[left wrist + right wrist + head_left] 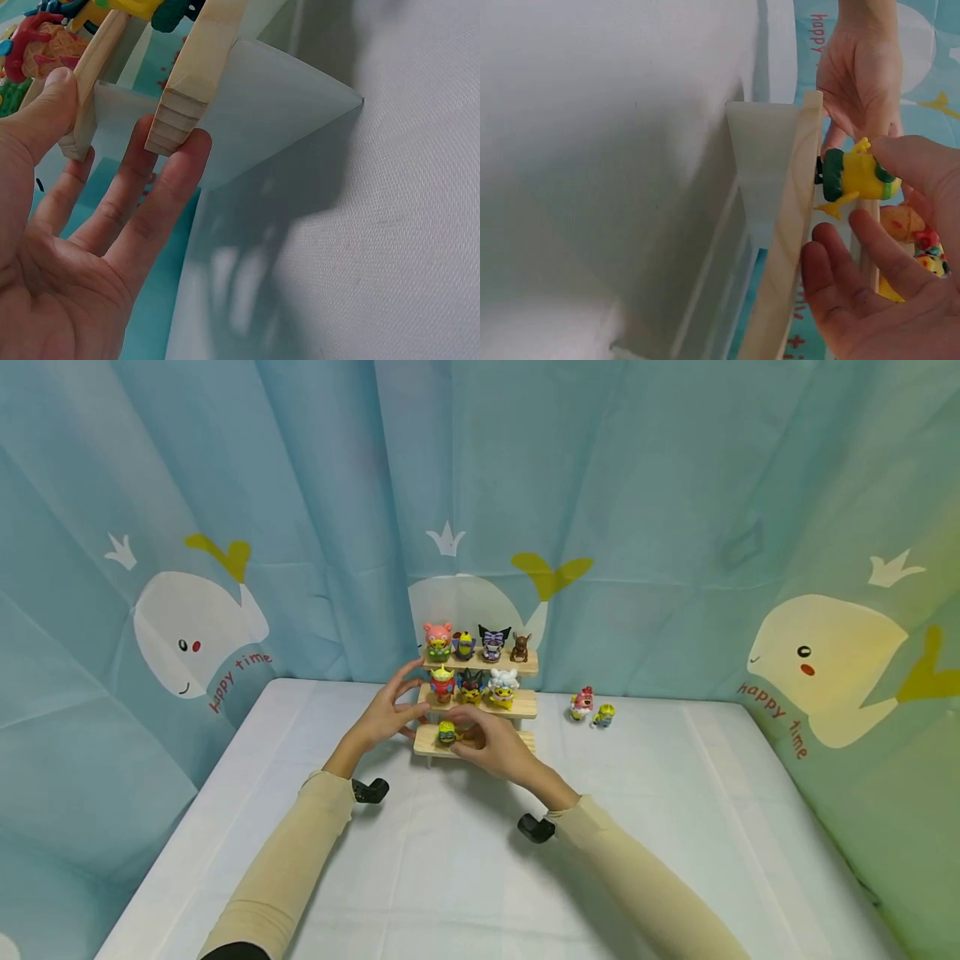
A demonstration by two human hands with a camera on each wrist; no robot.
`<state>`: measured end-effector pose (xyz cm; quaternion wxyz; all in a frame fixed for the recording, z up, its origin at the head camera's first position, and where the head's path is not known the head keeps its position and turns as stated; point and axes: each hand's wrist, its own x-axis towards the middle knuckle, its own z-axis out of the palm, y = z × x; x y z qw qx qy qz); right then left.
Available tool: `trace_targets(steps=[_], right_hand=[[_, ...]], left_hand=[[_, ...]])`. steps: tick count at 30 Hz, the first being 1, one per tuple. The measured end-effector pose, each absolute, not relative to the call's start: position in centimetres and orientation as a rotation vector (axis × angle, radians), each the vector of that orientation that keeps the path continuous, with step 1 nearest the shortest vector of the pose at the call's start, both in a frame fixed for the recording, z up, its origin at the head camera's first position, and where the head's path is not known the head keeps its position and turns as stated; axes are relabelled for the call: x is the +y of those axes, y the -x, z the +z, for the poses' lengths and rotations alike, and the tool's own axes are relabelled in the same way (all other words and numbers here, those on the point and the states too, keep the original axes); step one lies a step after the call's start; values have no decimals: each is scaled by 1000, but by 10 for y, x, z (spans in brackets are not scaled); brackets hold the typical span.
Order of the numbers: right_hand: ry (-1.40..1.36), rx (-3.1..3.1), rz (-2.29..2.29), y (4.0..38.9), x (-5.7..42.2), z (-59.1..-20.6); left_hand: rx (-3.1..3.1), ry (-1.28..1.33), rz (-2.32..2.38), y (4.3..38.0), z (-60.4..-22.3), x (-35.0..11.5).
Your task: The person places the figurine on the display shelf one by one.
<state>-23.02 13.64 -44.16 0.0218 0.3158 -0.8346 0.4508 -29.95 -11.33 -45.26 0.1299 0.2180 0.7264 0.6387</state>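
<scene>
A yellow and green minion figurine (859,176) stands upright at the left end of the bottom shelf (425,739) of a small three-tier wooden display stand. My right hand (495,743) holds this figurine between thumb and index finger, its feet right at the board; the other fingers are spread beside the shelf edge. At the stand's left side is my left hand (386,714), its thumb against the end of the middle shelf (109,49) and its extended fingers touching the lower board's end. Several figurines, among them a red-suited alien (442,685), fill the middle shelf.
Along the top shelf (480,665) stand several figurines, including a pink one (438,642) and a brown one (521,647). Two more, a pink-topped figurine (581,703) and a minion (603,716), are on the white table (675,810) right of the stand. A whale-printed curtain (660,527) hangs behind.
</scene>
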Motion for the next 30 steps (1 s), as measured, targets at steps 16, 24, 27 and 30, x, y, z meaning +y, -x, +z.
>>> trace_targets(steps=[16, 24, 27, 30], right_hand=[[-1055, -2580, 1232, 216, 168, -436], [-1080, -2563, 1248, 207, 184, -432], [-1074, -2567, 1249, 203, 192, -431], [-1067, -2571, 1249, 201, 199, -430]], left_hand=[[2135, -664, 1865, 309, -471, -113], [2142, -689, 1871, 308, -469, -115], [2133, -693, 1871, 308, -469, -116], [2125, -683, 1872, 309, -470, -115]])
